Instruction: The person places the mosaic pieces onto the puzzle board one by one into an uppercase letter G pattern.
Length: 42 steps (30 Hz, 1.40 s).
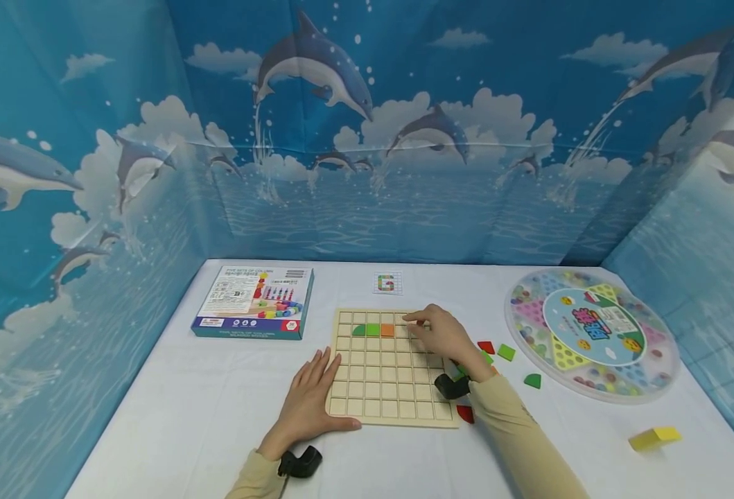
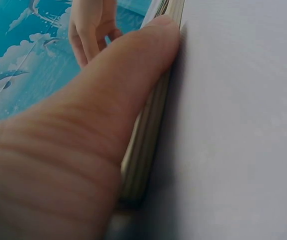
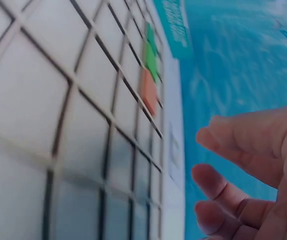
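Observation:
A wooden grid board (image 1: 388, 390) lies on the white table. In one of its upper rows sit a green quarter-round piece (image 1: 359, 331), a light green square (image 1: 373, 330) and an orange square (image 1: 388, 330), side by side. My left hand (image 1: 307, 402) rests at the board's lower left, fingers extended along the left edge; its thumb (image 2: 148, 45) touches the board's side. Above the upper right of the grid is my right hand (image 1: 444, 336). Its fingers (image 3: 211, 180) are loosely bent, apart from the thumb, with no piece visible between them.
Loose pieces lie right of the board, among them a red one (image 1: 486, 346), a green square (image 1: 507, 352), a green quarter-round (image 1: 532, 380) and a red quarter-round (image 1: 465, 414). Around stand a patterned card (image 1: 388, 283), a toy box (image 1: 253, 303), a round game set (image 1: 592, 326) and a yellow block (image 1: 653, 438).

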Each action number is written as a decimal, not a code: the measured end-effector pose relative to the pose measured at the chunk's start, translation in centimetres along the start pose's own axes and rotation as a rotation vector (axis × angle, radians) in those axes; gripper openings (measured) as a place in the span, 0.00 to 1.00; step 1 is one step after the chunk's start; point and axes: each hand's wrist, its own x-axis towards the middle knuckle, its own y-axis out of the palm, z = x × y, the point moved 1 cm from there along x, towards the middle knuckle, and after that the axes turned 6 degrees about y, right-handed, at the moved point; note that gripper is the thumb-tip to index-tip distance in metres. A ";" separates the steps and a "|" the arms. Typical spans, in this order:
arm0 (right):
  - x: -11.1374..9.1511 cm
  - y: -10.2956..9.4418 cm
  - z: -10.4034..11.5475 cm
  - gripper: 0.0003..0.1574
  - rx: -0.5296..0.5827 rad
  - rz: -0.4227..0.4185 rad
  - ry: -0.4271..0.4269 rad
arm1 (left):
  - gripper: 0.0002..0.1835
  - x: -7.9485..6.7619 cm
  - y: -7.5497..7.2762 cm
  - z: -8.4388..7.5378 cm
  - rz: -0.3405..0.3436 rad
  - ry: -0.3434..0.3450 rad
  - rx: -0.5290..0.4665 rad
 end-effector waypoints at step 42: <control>-13.9 -8.3 -8.9 0.16 -0.322 0.128 0.405 | 0.65 0.0 0.0 0.2 0.010 0.003 0.011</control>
